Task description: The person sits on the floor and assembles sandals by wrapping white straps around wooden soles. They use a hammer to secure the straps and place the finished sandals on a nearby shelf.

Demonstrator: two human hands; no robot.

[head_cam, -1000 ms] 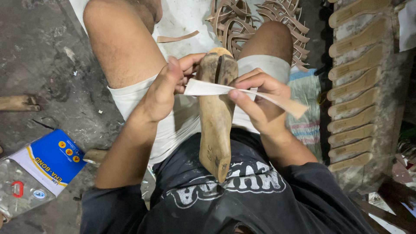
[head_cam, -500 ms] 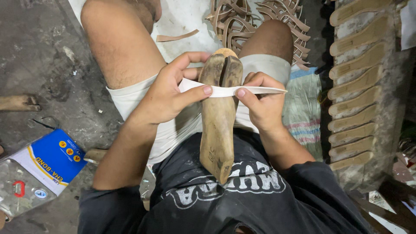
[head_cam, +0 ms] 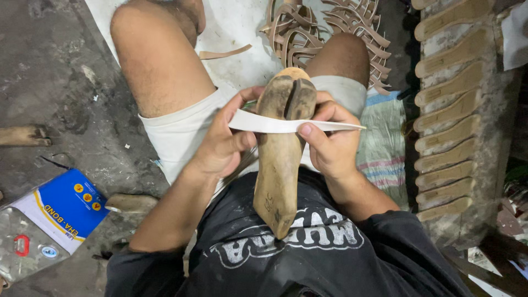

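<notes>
Stretching across the upper part of the long brown wooden shoe form (head_cam: 280,165), the thin white strip of flat material (head_cam: 286,125) now lies flat and tight over the wood, just below the form's split toe end. One second ago this strip was slack and its right end hung down past the right hand; half a second ago it was already pulled straighter. So the strip has been drawn tight and set in its place on the form, and I judge the fitting of this strap is near its end, though I cannot see if it is fixed.

The left hand (head_cam: 223,146) pinches the left end of the strip between thumb and fingers and also presses against the side of the form. The right hand (head_cam: 330,146) pinches the strip with its thumb on top, and the pointed end sticks out beyond it to the right.

The form rests on the person's lap, heel end against the black printed shirt (head_cam: 286,247), between the knees in white shorts (head_cam: 176,132). Further out, on the grey floor (head_cam: 49,71), a blue and white box (head_cam: 63,206) lies near the left edge, a heap of tan woven straps (head_cam: 308,27) is at the top, and a row of tan shoe soles (head_cam: 451,110) stands along the right side.
</notes>
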